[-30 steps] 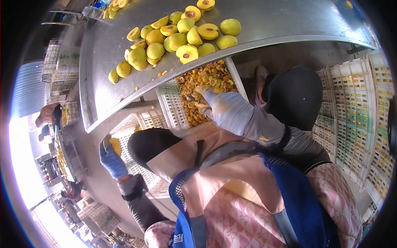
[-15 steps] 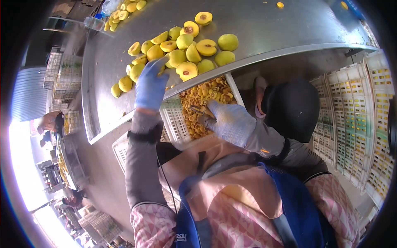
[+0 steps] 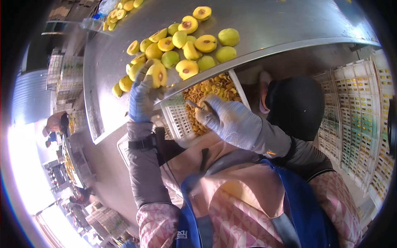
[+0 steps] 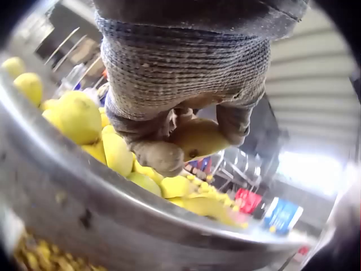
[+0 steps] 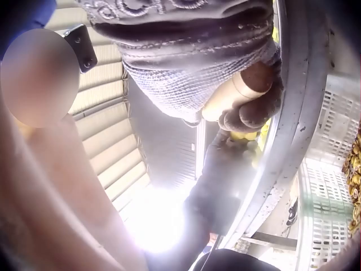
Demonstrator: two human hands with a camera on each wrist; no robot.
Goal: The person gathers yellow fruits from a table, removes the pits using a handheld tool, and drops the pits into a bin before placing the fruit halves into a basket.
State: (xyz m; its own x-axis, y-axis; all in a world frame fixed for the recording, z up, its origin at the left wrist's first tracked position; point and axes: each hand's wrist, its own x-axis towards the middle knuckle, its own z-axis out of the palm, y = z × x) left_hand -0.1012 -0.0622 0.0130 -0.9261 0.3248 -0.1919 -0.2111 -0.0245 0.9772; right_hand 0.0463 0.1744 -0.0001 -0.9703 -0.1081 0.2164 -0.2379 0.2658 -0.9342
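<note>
In the head view the gloved left hand (image 3: 142, 97) grips a halved yellow fruit (image 3: 157, 75) at the near edge of the metal table, its cut face and brown pit showing. The left wrist view shows that hand (image 4: 186, 101) with fingers and thumb round the fruit half (image 4: 198, 138). Over the crate of scraps (image 3: 197, 126), the gloved right hand (image 3: 233, 122) holds a small tool (image 3: 194, 104). In the right wrist view the fingers of the right hand (image 5: 225, 93) curl round the tool's pale handle (image 5: 230, 97).
Yellow-green fruits (image 3: 170, 59), some whole and some halved, lie on the metal table (image 3: 269, 25). White crates (image 3: 351, 107) stand at the right. Stacked crates (image 3: 68, 78) and another person (image 3: 54, 124) are at the far left. The table's raised metal rim (image 4: 113, 197) runs beside the left hand.
The left hand has come up from low at the left to the fruits on the table and now holds a half. The right hand has stayed over the crate with its tool, shifting slightly.
</note>
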